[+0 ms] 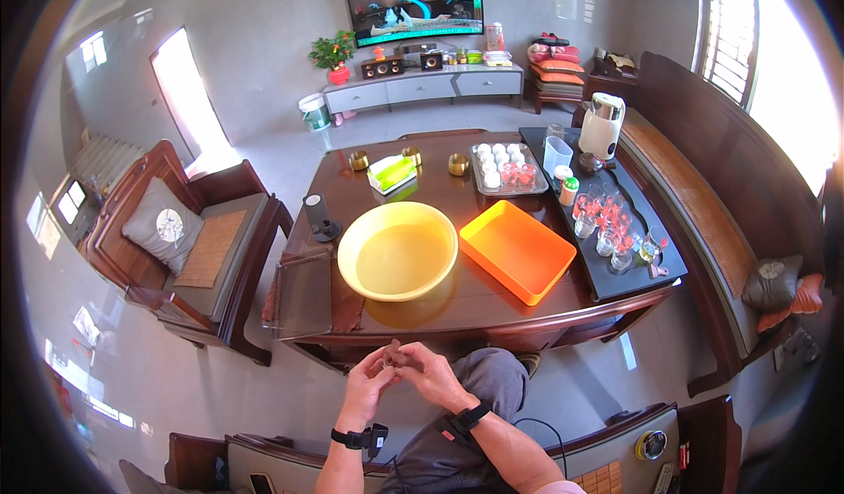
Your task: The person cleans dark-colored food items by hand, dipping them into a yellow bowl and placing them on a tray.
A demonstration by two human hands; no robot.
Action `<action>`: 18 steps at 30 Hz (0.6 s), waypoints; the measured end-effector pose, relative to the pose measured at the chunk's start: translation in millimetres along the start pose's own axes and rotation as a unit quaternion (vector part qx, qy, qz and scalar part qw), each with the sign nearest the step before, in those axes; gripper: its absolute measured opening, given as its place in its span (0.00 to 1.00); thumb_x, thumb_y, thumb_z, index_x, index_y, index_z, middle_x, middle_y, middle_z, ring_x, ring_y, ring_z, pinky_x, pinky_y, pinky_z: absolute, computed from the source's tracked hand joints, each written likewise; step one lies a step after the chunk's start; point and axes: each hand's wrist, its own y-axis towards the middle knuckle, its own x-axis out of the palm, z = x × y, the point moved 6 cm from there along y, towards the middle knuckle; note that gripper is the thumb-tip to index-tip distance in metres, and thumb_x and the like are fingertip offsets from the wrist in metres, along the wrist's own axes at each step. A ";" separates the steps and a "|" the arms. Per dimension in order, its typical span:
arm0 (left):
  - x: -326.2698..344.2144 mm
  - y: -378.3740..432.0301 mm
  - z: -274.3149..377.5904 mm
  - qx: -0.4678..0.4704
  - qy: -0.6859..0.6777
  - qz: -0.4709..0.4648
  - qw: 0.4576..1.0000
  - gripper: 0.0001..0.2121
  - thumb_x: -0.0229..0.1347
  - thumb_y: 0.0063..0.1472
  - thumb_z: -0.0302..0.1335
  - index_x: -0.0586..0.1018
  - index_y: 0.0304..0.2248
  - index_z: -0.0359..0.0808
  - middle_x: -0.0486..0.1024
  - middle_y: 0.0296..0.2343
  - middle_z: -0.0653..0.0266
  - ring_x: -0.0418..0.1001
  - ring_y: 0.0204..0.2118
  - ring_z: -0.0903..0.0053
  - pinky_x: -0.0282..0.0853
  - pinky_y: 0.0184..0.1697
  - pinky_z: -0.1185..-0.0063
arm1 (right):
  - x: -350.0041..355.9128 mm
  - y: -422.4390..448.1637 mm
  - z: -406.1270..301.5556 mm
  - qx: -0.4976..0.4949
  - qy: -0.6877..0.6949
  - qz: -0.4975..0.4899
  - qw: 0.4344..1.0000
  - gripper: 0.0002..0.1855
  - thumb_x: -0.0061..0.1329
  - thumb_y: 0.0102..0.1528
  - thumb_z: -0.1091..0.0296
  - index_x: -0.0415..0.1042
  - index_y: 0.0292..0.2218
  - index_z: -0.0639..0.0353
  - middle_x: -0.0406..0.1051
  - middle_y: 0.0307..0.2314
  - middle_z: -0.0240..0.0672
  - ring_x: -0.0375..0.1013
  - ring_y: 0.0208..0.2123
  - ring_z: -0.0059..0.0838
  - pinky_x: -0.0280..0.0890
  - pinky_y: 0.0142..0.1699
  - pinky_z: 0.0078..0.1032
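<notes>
Both my hands meet over my lap, just short of the table's near edge. Between them is a small brown cloth (394, 357), bunched up, with a bit of something clear or shiny at its lower left. My left hand (369, 382) pinches it from the left, and my right hand (432, 372) grips it from the right. On the wooden table beyond stands a round yellow basin (397, 289) holding liquid. Right of it lies an orange rectangular tray (521, 250), with nothing visible inside. What exactly the cloth wraps is hidden by my fingers.
A black tea tray (580, 250) carries several glasses, a kettle (602, 125) and jars. Behind the basin are a clear tray (511, 191) of white cups, a tissue pack (392, 173) and brass bowls. A transparent tray (303, 296) lies at the table's left. Wooden seats flank the table.
</notes>
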 end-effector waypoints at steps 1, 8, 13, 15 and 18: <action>4.4 0.4 2.3 0.016 0.041 0.002 0.999 0.19 0.55 0.63 0.28 0.71 0.52 0.34 0.76 0.43 0.65 0.75 0.43 0.78 0.72 0.48 0.77 | -1.6 -0.3 2.3 0.009 0.027 0.016 0.999 0.17 0.50 0.57 0.78 0.65 0.48 0.65 0.73 0.38 0.37 0.72 0.43 0.23 0.68 0.47 0.24; -3.4 5.9 -15.1 -0.019 -0.082 0.011 0.996 0.16 0.50 0.67 0.33 0.72 0.51 0.35 0.76 0.41 0.64 0.77 0.40 0.75 0.74 0.45 0.74 | -2.7 -1.2 12.3 -0.009 0.090 0.045 0.995 0.18 0.48 0.58 0.78 0.63 0.49 0.67 0.70 0.44 0.35 0.70 0.45 0.22 0.66 0.51 0.24; -22.0 3.4 -14.0 -0.048 -0.144 -0.016 0.988 0.16 0.52 0.66 0.33 0.73 0.50 0.36 0.77 0.40 0.64 0.77 0.40 0.72 0.74 0.46 0.73 | 7.6 -3.9 -5.0 0.020 0.147 -0.034 0.988 0.21 0.48 0.57 0.76 0.63 0.52 0.65 0.71 0.40 0.33 0.70 0.42 0.23 0.65 0.49 0.22; -21.1 1.8 -11.3 -0.049 -0.149 -0.031 0.987 0.16 0.52 0.65 0.33 0.73 0.50 0.37 0.77 0.40 0.64 0.77 0.41 0.72 0.74 0.46 0.73 | 9.3 -3.4 0.6 -0.003 0.133 -0.036 0.991 0.20 0.48 0.56 0.78 0.65 0.50 0.65 0.71 0.39 0.33 0.70 0.42 0.22 0.65 0.49 0.22; -7.7 -3.3 -5.7 -0.048 -0.091 -0.036 0.994 0.17 0.53 0.65 0.33 0.73 0.50 0.36 0.77 0.42 0.61 0.77 0.42 0.71 0.74 0.48 0.73 | 5.8 -2.4 6.4 0.009 0.093 -0.044 0.995 0.19 0.47 0.56 0.81 0.64 0.49 0.66 0.71 0.40 0.35 0.70 0.45 0.23 0.65 0.51 0.23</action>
